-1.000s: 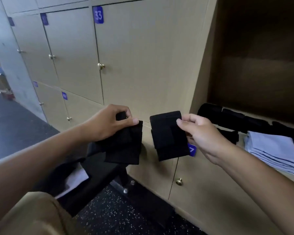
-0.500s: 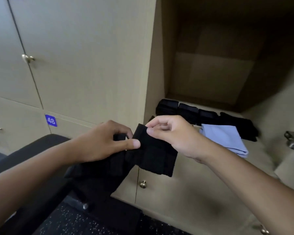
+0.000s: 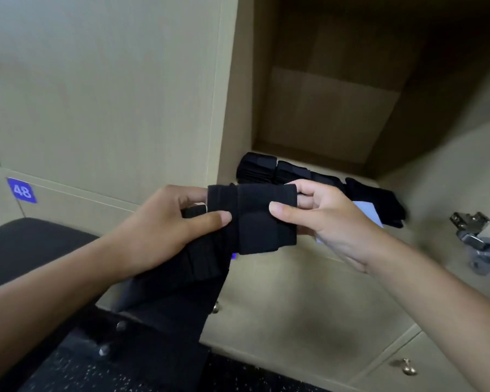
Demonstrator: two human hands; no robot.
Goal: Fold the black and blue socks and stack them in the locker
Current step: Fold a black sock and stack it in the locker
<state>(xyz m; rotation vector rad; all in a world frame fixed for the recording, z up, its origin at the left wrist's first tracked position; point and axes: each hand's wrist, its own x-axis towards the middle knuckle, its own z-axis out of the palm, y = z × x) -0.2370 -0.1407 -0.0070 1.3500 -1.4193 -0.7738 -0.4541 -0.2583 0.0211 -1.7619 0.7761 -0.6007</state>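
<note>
1. My right hand holds a folded black sock in a pinch grip, thumb across its front face and fingers behind. The sock is a flat, squared packet held upright in the air, in front of the open locker and not yet inside it.
2. My left hand grasps a second bundle of black socks, thumb laid over the top. This bundle hangs down and left of the packet and overlaps its left edge; I cannot tell whether the two fabrics are joined or merely touching.
3. Beyond my right grip, on the locker floor, a row of folded black socks runs along the back. A pale blue folded stack lies nearer the front, mostly hidden behind my right hand.
4. Step in hand, as I judge it: folding is done for the right-hand packet and placement is pending.
5. The next move calls for parting the packet cleanly from the left-hand bundle, then carrying it forward past the locker's edge and setting it flat on the black row without letting the fold spring open.
6. The left-hand bundle looks only partly folded and appears to need further work.
</note>
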